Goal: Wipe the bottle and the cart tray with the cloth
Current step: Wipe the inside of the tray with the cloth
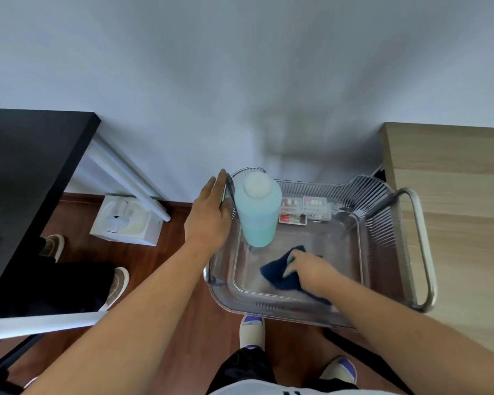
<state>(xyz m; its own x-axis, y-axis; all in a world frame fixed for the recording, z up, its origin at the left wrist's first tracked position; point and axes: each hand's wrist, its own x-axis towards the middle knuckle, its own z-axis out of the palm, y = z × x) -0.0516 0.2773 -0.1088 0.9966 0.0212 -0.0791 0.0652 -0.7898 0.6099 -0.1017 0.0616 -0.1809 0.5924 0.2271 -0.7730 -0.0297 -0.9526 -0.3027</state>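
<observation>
The person stands over a clear plastic cart tray with ribbed walls (377, 212) and looks down into it. The right hand (311, 270) lies flat on a dark blue cloth (280, 273) and presses it onto the bare floor of the tray, near the front edge. Its fingers are close together and bent a little over the crumpled cloth; part of the cloth goes under the wrist and comes out behind it. The hand looks a bit blurred.

The left hand (208, 216) is at the left wall of the tray. Its fingers are straight and held together, and they rest against the rim at the back left corner. I cannot tell if the thumb hooks over the rim.

Just beside this hand, inside the tray, a tall translucent bottle with pale turquoise liquid and a white cap (257, 209) stands upright in the back left part. It is apart from the cloth. Behind it to the right, two small clear boxes with little coloured pieces (305, 210) lie at the back wall.

A grey metal handle (422, 246) runs along the right side of the cart, next to a light wooden counter (454, 209). On the left there is a black table (26, 181), and a white carton (126, 220) stands on the brown wooden floor (188, 317).
</observation>
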